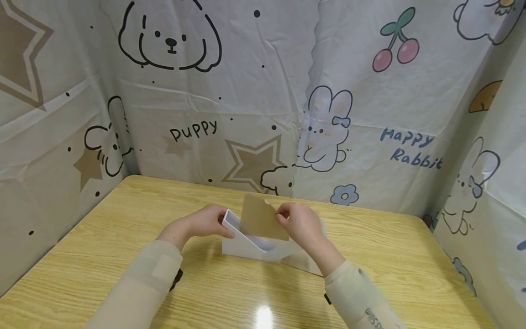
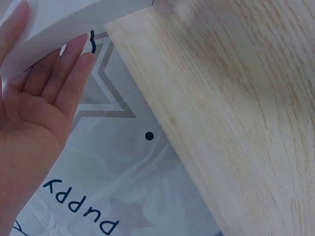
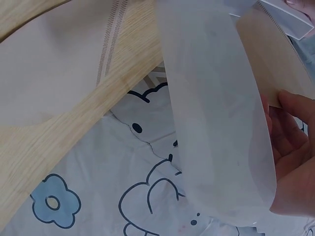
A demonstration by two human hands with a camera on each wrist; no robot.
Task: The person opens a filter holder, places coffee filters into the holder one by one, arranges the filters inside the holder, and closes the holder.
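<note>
A white holder (image 1: 242,248) with a low, scooped front stands on the table, and its upper left end is in my left hand (image 1: 205,221). The thumb lies on the front side, the other fingers behind. In the left wrist view those fingers lie along the white wall (image 2: 64,29). My right hand (image 1: 302,224) pinches the upper right edge of a brown paper coffee filter (image 1: 260,219) over the holder's opening. The right wrist view shows the filter's crimped edge, with the curved white end of the holder (image 3: 216,113) beside the hand.
Another brown filter (image 1: 304,262) lies flat on the wooden table (image 1: 164,292), at the holder's right front, partly hidden by my right arm. A printed cloth (image 1: 246,91) hangs behind the table and along both sides.
</note>
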